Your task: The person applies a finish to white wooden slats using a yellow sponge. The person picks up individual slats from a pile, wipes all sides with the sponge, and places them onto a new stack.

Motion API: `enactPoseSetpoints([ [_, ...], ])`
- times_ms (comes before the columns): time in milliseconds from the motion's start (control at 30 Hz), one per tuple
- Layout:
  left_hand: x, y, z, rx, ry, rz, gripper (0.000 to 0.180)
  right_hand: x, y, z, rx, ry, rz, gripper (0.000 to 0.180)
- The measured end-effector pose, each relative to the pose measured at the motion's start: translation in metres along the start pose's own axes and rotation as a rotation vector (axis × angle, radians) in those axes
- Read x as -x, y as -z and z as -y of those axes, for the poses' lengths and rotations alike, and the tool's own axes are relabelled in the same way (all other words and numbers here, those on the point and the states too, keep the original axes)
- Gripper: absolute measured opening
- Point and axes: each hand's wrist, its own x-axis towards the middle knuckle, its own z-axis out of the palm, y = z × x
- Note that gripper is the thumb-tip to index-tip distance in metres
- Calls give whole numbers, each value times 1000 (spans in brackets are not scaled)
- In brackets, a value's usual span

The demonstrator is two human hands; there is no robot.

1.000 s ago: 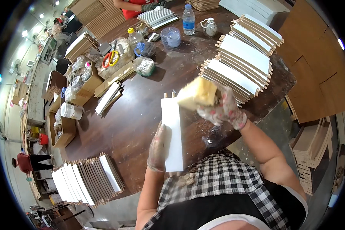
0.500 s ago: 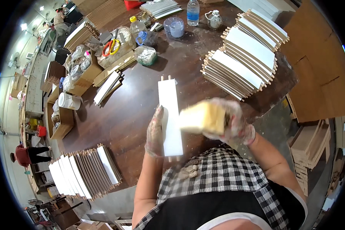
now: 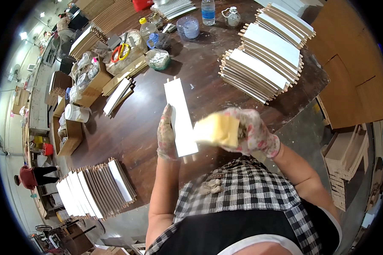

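Note:
A long white panel (image 3: 181, 117) with wooden dowels sticking out of both ends lies tilted in front of me over the brown table. My left hand (image 3: 166, 132), in a stained patterned glove, grips its left long edge; the fingers beneath are hidden. In my right hand (image 3: 253, 132), gloved the same way, is a pale yellow sponge block (image 3: 219, 129), slightly blurred. The block's left end is close beside the panel's right edge; I cannot tell whether they touch.
Stacks of doweled panels stand at the right (image 3: 259, 63) and lower left (image 3: 95, 189) of the table (image 3: 132, 140). Scissors (image 3: 123, 52), a tub of white bits (image 3: 158, 59), a water bottle (image 3: 208, 12) and a white bucket (image 3: 76, 113) sit farther off. One person (image 3: 30, 176) stands at far left.
The white panel and my left hand have shifted up and to the left, and the panel now leans more. My right hand has moved slightly left with the sponge block.

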Motion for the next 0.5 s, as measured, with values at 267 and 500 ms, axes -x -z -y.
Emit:
enactPoseSetpoints([
  [267,-5,10,0,-53,-56,13,35,-3,-5,4,-173,-106,-143,64],
  [500,-8,8,-2,-62,-133,-70,36,9,-9,10,-308,26,-53,59],
])
